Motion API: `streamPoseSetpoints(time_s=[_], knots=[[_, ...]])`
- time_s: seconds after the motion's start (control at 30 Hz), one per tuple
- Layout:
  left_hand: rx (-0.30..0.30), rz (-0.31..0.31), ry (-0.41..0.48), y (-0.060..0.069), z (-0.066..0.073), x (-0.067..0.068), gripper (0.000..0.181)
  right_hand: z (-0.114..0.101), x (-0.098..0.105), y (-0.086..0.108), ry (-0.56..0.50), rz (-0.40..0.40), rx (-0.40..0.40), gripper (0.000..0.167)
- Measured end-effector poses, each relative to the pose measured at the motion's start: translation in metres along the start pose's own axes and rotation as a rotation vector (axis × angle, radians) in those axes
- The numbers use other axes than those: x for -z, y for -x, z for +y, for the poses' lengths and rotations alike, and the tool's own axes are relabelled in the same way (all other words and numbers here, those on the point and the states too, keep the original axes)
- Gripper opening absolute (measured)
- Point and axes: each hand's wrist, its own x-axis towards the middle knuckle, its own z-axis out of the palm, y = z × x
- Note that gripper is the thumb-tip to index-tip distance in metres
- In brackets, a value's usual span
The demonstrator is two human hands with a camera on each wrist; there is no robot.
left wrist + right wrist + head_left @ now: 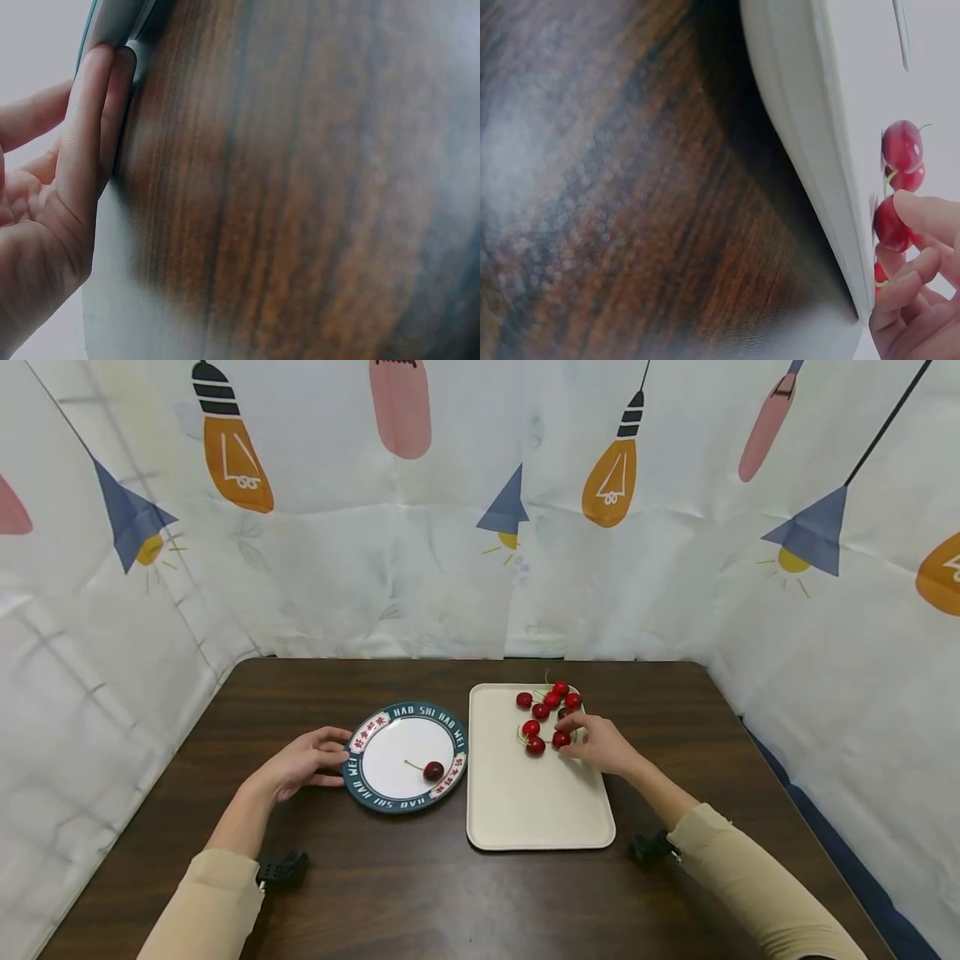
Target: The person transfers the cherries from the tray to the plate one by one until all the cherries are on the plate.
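Pinching a red cherry [559,740] between thumb and finger, the right hand [600,745] works at the right side of a cream tray [532,810], its remaining fingers folded in beneath, as the right wrist view shows. Whether the fruit has left the tray cannot be told. Around it, on the far half of the tray, lies a loose cluster of cherries [540,712], some with stems showing; one is partly hidden by the fingers.

Just beside the tray, a white plate [390,752] with a teal, lettered rim carries one darker cherry [433,771], its stem pointing left. The left hand [307,762], relaxed and fairly straight-fingered, touches the plate's left edge as if to steady it, and has no fruit in its grasp.

By all appearances the work stands near its start: a single cherry on the plate, one in the pinch and the larger share on the tray. Both dishes sit on a dark wood-grain surface [375,893], before a pale cloth backdrop [435,585] printed with lamps and bulbs.
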Motion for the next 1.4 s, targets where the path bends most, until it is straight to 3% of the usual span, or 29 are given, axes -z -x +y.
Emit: streamPoseSetpoints(time_s=[0.73, 1.4], knots=[[0.0, -0.008, 0.004, -0.002, -0.004, 0.002, 0.056, -0.005, 0.003, 0.001, 0.014, 0.018, 0.043, 0.032], [0.01, -0.001, 0.002, -0.003, 0.0, 0.001, 0.056, -0.025, 0.008, -0.003, 0.003, 0.047, 0.071, 0.033]])
